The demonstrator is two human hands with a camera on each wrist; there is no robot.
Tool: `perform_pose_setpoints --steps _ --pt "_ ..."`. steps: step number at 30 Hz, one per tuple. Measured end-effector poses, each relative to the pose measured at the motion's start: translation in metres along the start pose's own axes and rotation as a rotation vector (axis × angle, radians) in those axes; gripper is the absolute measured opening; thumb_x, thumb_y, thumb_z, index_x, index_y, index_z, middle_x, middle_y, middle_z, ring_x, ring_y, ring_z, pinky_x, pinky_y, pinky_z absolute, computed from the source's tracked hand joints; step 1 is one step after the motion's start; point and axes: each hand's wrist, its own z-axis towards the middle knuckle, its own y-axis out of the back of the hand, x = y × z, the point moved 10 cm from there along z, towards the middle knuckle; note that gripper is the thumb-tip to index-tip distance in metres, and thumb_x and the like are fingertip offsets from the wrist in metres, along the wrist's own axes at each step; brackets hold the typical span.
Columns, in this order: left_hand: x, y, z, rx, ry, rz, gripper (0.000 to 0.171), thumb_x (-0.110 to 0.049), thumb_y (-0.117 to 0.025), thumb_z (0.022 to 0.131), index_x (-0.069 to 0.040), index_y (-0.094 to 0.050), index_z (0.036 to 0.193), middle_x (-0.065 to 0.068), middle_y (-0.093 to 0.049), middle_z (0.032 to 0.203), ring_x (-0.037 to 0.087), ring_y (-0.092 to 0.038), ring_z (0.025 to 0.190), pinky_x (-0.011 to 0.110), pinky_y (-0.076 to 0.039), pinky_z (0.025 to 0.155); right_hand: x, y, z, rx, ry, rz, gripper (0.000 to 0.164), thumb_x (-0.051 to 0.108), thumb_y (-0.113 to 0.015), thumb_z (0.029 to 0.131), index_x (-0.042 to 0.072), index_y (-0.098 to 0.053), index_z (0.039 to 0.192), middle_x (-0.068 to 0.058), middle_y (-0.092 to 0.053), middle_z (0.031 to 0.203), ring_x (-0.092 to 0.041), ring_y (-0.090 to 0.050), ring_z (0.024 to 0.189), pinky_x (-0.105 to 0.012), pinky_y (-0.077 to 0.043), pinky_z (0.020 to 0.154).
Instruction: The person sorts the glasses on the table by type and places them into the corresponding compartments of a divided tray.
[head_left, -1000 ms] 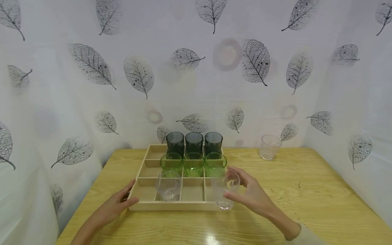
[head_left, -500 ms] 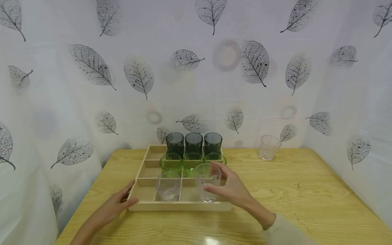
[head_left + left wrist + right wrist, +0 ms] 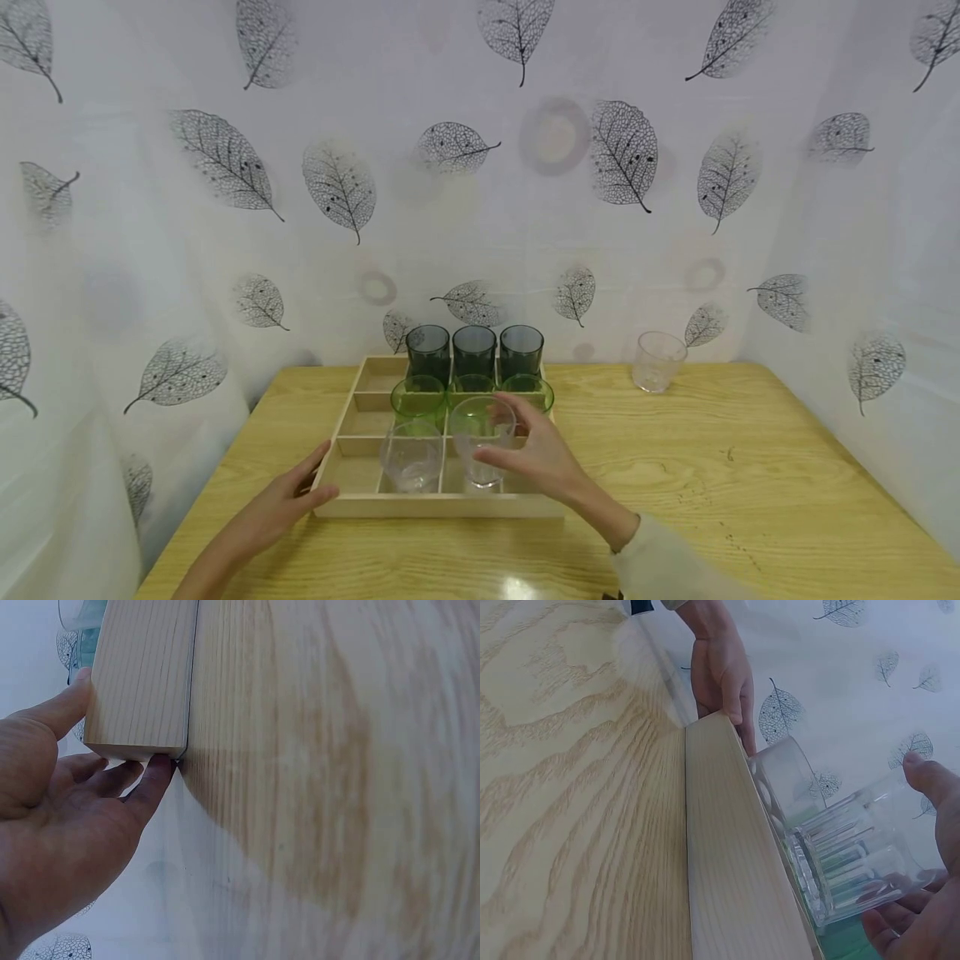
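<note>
A light wooden tray (image 3: 435, 506) divided into several compartments lies on the table. My left hand (image 3: 277, 502) holds its front left corner, thumb on the front edge and fingers against the side. My right hand (image 3: 542, 463) grips a clear glass (image 3: 467, 427) over the third compartment of the front row. In the right wrist view, that glass (image 3: 855, 859) has its base close to the tray's rim; whether it touches the compartment floor I cannot tell. Another clear glass (image 3: 405, 462) stands in the second front compartment. Green glasses (image 3: 414, 404) fill part of the middle row, dark glasses (image 3: 474, 352) the back row.
One more clear glass (image 3: 658, 362) stands at the back right of the wooden table (image 3: 712, 467). A white curtain (image 3: 420, 233) with leaf prints hangs behind and at both sides. A small dark object (image 3: 612, 596) shows at the bottom edge.
My right hand has carried the clear glass leftward, from the tray's front right corner to over the third front compartment. My left hand keeps its place on the corner.
</note>
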Motion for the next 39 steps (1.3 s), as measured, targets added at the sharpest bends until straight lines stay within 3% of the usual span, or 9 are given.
perform_pose_setpoints --steps 20,28,39 --pt "0.001 -0.001 0.001 0.015 0.015 -0.005 0.079 -0.030 -0.054 0.110 -0.002 -0.005 0.166 0.030 -0.001 0.168 0.060 -0.018 0.146 0.066 -0.038 0.109 -0.008 -0.016 -0.002 0.020 -0.011 -0.019 0.095 0.033 -0.092 0.080 -0.003 -0.044 0.153 -0.014 -0.064 0.136 -0.027 -0.063 0.117 -0.040 -0.052 0.100" --pt "0.001 0.000 0.002 0.007 0.004 -0.003 0.080 -0.029 -0.054 0.110 -0.002 -0.005 0.166 0.030 -0.002 0.168 0.060 -0.020 0.146 0.065 -0.039 0.109 -0.011 -0.018 -0.007 0.021 -0.030 -0.019 0.095 0.027 -0.092 0.079 -0.004 -0.041 0.154 -0.017 -0.061 0.137 -0.030 -0.063 0.116 -0.044 -0.053 0.099" --pt "0.002 0.000 0.000 0.008 0.009 0.003 0.080 -0.030 -0.055 0.109 -0.003 -0.006 0.166 0.030 -0.002 0.168 0.060 -0.020 0.146 0.065 -0.040 0.108 -0.015 -0.022 -0.012 0.015 -0.027 -0.218 0.093 0.032 -0.094 0.077 -0.004 -0.048 0.149 -0.016 -0.063 0.136 -0.029 -0.062 0.105 -0.040 -0.057 0.086"
